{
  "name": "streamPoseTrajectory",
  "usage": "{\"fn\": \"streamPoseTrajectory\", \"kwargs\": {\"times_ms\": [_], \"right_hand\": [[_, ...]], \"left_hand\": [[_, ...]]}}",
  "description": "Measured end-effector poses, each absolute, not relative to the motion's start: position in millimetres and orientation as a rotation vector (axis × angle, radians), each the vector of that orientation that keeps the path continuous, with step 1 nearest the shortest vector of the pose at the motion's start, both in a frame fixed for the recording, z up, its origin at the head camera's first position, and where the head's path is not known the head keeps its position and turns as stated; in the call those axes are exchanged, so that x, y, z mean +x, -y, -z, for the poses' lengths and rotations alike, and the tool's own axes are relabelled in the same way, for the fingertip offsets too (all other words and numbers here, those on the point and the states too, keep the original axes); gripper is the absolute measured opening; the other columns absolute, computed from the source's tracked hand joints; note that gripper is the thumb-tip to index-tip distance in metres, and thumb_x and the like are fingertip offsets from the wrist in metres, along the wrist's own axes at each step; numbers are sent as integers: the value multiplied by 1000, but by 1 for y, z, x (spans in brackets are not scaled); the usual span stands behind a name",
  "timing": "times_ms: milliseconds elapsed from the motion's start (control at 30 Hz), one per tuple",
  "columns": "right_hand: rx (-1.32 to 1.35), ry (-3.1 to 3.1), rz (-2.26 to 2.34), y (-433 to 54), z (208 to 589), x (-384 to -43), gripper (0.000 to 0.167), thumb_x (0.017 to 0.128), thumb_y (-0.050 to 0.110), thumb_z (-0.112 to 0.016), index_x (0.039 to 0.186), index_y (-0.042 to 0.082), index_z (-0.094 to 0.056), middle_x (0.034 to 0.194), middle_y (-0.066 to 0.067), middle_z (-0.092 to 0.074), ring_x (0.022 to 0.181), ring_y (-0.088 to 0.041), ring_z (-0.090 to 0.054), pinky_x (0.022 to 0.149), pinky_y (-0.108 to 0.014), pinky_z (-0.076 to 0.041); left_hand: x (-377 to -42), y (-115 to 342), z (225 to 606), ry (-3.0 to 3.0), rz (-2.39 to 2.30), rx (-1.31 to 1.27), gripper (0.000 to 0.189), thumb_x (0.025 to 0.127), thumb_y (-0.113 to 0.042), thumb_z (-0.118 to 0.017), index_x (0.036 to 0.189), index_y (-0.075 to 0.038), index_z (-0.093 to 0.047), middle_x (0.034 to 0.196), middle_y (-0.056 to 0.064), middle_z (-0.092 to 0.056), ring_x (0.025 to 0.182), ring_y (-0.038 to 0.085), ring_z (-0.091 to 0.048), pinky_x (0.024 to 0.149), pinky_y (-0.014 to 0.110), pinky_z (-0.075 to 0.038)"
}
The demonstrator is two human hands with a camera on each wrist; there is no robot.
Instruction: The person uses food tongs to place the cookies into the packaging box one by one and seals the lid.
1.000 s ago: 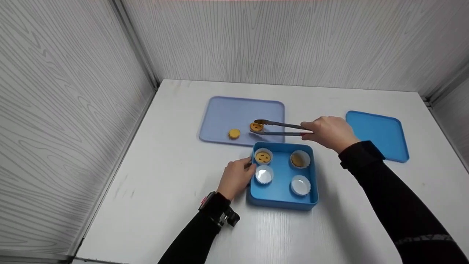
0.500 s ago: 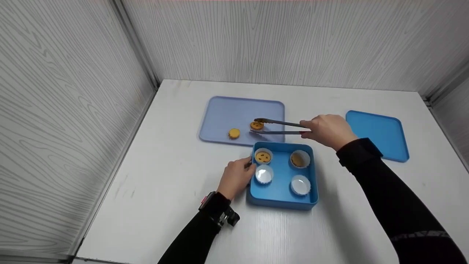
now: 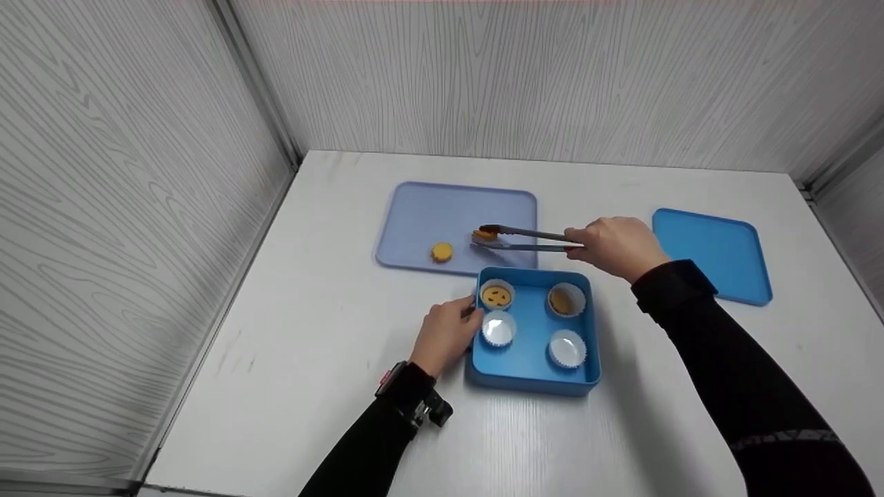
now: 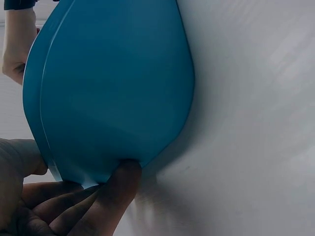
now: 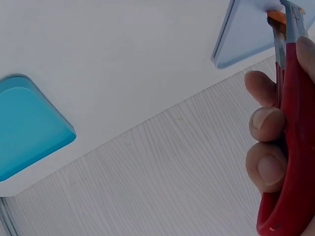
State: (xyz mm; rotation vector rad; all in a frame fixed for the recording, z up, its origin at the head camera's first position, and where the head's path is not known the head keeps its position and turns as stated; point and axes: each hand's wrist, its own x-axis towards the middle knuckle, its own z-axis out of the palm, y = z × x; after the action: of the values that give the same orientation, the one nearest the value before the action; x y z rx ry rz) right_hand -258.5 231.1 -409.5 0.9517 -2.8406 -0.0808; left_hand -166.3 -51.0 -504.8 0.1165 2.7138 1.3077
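Observation:
My right hand [image 3: 618, 245] grips metal tongs [image 5: 298, 113] by their red handles. Between the tong tips, over the right part of the lilac tray [image 3: 442, 207], is a small egg tart [image 3: 485, 236], partly covered by the upper arm of the tongs. Another yellow tart [image 3: 442, 252] lies on the tray to its left. My left hand [image 3: 445, 335] holds the left wall of the blue box [image 3: 532, 386], thumb at the rim and fingers against the outside. In the box, a back-left paper cup [image 3: 496, 295] and a back-right paper cup [image 3: 566, 299] each contain a tart.
The box also has a front-left white cup [image 3: 498, 328] and a front-right white cup [image 3: 568, 348], both with bare bottoms. A flat blue tray [image 3: 715, 255] lies to the right, beyond my right wrist. Grey wood-grain panels [image 3: 483, 83] wall the table at back and sides.
The tong tips have drawn closer together around the tart, which now shows edge-on instead of its patterned top. My right hand has shifted slightly left; the left hand and box stay put.

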Motion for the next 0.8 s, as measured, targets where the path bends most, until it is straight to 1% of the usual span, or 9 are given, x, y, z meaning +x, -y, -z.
{"fn": "streamPoseTrajectory", "kwargs": {"times_ms": [100, 333, 567, 633, 800], "right_hand": [[960, 2823, 88, -231, 411, -259, 13, 92, 21, -77, 100, 11, -74, 80, -9, -75, 64, -23, -67, 66, -42, -62], [933, 2788, 56, -230, 412, -258, 8, 92, 18, -77, 93, 11, -73, 77, -8, -74, 62, -23, -63, 60, -41, -57], [923, 2769, 116, -230, 411, -256, 10, 93, 19, -76, 97, 10, -74, 77, -8, -74, 61, -24, -64, 62, -42, -59], [930, 2747, 136, -232, 411, -254, 11, 95, 20, -74, 99, 10, -74, 76, -9, -73, 60, -25, -64, 60, -42, -59], [944, 2684, 141, -240, 414, -249, 14, 96, 22, -73, 104, 10, -72, 74, -11, -71, 56, -27, -63, 52, -41, -54]], "left_hand": [[-166, 52, 505, -2714, -1310, 117, 45, 104, -29, -58, 142, -5, -60, 135, 12, -67, 130, 28, -60, 110, 44, -46], [-165, 53, 505, -2722, -1332, 138, 44, 104, -28, -57, 142, -5, -60, 133, 12, -68, 126, 25, -62, 107, 43, -49], [-167, 52, 506, -2710, -1337, 125, 45, 104, -28, -58, 142, -4, -59, 135, 12, -67, 129, 27, -60, 109, 44, -47], [-167, 52, 507, -2709, -1330, 120, 45, 104, -29, -57, 142, -5, -59, 135, 12, -66, 130, 27, -59, 110, 44, -47], [-167, 53, 506, -2711, -1329, 119, 46, 104, -29, -57, 142, -5, -59, 135, 12, -66, 130, 27, -59, 110, 44, -46]]}}
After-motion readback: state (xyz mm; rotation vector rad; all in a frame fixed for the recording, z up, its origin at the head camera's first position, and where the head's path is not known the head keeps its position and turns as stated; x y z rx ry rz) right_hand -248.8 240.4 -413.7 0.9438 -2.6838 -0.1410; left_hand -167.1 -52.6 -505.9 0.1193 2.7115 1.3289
